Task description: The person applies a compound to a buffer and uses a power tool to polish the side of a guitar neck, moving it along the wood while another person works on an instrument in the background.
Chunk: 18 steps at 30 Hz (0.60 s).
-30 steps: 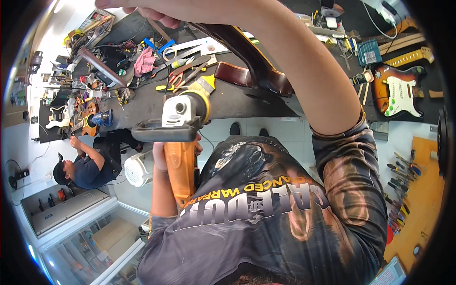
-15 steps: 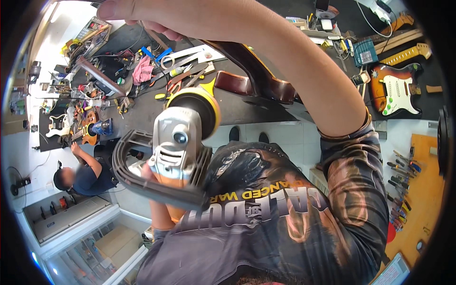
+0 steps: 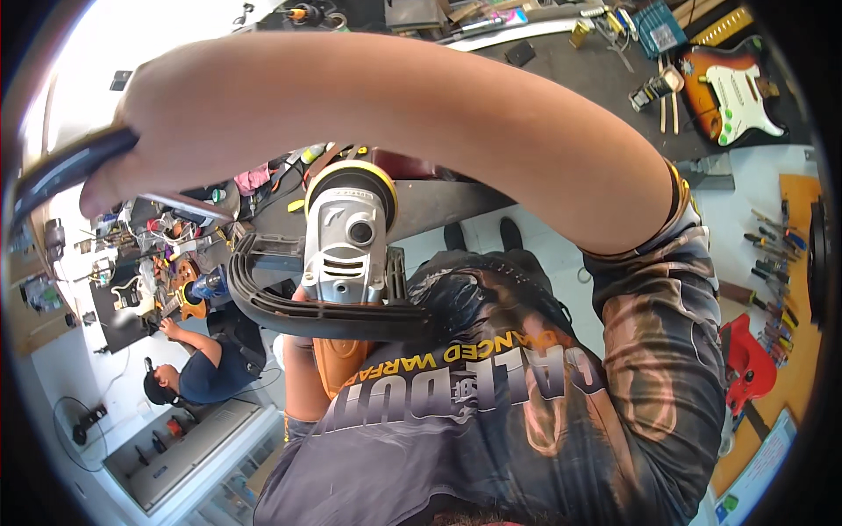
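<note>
My left hand (image 3: 301, 354) grips a polisher (image 3: 342, 250) by its orange-brown body, low in front of my chest. The polisher has a silver head, a black D-shaped handle and a round yellow-edged pad facing away from me. The handle hides most of my left fingers. My right arm stretches across the top of the view to the far left. There my right hand (image 3: 110, 186) is closed around a dark, long, shiny thing (image 3: 74, 171), cut off by the rim; its kind I cannot make out. A dark red guitar body (image 3: 408, 167) shows partly beneath my arm.
A sunburst guitar body (image 3: 732, 92) with white pickguard lies at the right of the dark workbench (image 3: 447, 206), near a small can (image 3: 656, 88). Tools clutter the left. A person (image 3: 210, 355) works at the lower left. Screwdrivers (image 3: 772, 272) hang on a board at right.
My right hand has moved left and nearer, and a dark long thing now shows in it. The polisher has straightened slightly. The view has shifted, bringing a red thing into sight at the right.
</note>
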{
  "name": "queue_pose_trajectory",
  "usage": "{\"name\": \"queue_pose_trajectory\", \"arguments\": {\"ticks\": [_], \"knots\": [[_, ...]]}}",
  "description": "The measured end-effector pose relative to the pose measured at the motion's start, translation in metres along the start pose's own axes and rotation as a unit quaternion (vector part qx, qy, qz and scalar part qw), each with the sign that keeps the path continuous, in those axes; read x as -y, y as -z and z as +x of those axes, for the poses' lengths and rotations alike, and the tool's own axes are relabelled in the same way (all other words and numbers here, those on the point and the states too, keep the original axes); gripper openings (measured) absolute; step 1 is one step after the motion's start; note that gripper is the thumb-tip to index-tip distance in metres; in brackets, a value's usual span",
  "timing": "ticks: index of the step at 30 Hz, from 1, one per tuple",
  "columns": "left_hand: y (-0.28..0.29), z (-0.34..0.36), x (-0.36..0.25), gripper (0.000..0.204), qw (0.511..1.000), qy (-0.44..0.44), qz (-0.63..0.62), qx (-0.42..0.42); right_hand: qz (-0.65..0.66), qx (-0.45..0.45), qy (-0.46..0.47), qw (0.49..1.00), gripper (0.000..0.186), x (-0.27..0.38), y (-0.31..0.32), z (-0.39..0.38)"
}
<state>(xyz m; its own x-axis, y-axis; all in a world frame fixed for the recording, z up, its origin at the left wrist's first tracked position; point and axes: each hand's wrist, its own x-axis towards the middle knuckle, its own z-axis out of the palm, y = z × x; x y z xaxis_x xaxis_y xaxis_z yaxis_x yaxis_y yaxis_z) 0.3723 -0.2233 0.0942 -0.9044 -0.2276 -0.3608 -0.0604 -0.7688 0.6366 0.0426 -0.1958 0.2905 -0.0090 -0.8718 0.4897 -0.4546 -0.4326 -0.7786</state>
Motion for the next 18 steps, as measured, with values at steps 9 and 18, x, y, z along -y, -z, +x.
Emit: {"name": "queue_pose_trajectory", "arguments": {"ticks": [9, 18], "knots": [[0.022, 0.000, -0.022, 0.100, 0.993, 0.044, 0.081, -0.073, 0.022, 0.081, -0.016, 0.996, 0.079, 0.002, -0.012, 0.011], [0.022, -0.004, -0.027, 0.095, 0.987, 0.058, 0.112, -0.103, 0.038, 0.137, -0.006, 0.990, 0.070, 0.009, -0.023, 0.000]]}}
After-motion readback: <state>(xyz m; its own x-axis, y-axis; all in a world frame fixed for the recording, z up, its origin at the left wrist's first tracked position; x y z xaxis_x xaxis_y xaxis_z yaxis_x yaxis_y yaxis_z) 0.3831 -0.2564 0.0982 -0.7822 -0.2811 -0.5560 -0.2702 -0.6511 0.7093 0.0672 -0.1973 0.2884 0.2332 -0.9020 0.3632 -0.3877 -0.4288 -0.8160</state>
